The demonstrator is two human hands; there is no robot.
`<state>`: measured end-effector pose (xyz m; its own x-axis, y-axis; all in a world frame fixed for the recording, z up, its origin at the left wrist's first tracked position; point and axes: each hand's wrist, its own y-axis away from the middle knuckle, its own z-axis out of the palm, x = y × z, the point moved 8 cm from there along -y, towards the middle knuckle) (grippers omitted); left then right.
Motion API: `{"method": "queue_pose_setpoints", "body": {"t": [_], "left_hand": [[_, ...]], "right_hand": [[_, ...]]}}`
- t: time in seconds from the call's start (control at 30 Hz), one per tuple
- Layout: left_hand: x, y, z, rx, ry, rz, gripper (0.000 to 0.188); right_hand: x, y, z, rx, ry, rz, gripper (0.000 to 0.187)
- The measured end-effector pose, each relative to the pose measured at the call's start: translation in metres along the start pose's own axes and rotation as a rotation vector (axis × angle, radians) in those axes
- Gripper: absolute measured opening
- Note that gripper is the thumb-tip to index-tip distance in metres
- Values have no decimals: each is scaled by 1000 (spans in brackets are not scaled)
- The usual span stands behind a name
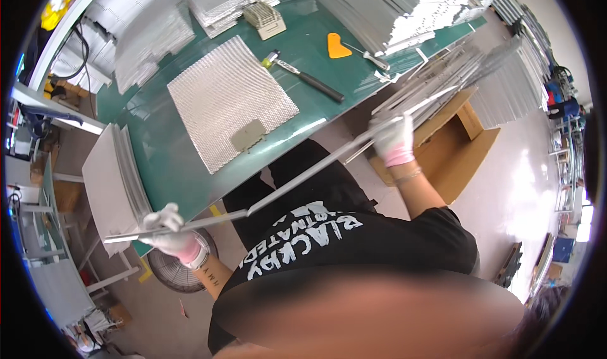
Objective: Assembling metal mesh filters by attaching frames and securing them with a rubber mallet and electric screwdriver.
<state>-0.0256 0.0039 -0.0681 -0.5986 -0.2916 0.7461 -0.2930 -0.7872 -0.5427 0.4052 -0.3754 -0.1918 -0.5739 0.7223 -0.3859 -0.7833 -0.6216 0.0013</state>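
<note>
A long, thin silver metal strip stretches across in front of my body, with an angle or joint near its middle. My left hand, in a white glove with a pink cuff, is closed around its left part, close to the end. My right hand, gloved alike, grips the far right part, beside a pile of similar long strips. On the green table ahead lies a silver mesh sheet with a small grey flat piece on its near edge.
A hammer, an orange scraper-like piece, a screwdriver and a beige device lie on the table. Panel stacks stand behind. An open cardboard box is at right; a floor fan and white panels at left.
</note>
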Motion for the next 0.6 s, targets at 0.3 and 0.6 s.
{"method": "queue_pose_setpoints", "body": {"t": [0.3,0.6], "left_hand": [[-53,57,42,-354,-302,-437,87],[-68,96,63,-112,-203,-446,48]], "right_hand": [[-111,10,238,-325,-55,-400,16],[108,-144,229,-307,-151,125,17]]}}
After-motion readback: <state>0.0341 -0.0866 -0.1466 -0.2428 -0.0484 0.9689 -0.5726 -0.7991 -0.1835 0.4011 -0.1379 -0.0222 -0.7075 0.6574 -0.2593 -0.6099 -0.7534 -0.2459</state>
